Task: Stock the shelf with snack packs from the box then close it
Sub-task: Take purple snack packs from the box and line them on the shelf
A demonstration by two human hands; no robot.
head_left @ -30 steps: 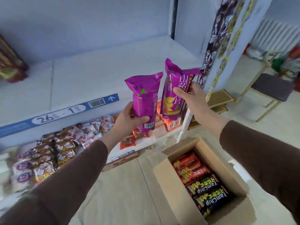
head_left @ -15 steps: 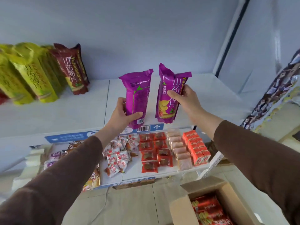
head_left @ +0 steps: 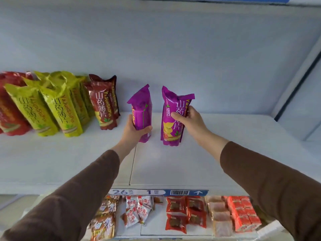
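Both purple packs now down over the white shelf (head_left: 173, 164), were held higher before; my left hand (head_left: 134, 132) grips left purple pack (head_left: 141, 115), right hand (head_left: 191, 119) grips right purple pack (head_left: 172, 122), hands apart; box out of view, pack bottoms' contact with shelf unclear

Both arms outstretched, left grip (head_left: 134, 131) and right grip (head_left: 192, 120) clenched

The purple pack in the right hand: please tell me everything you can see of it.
The purple pack is a tall, glossy plastic pouch with crimped top and bottom seals. Its front faces the camera, with white Chinese characters, the word CRISPY and a picture of yellow chips. It stands nearly upright, its bottom at the white shelf. The right hand grips its middle.
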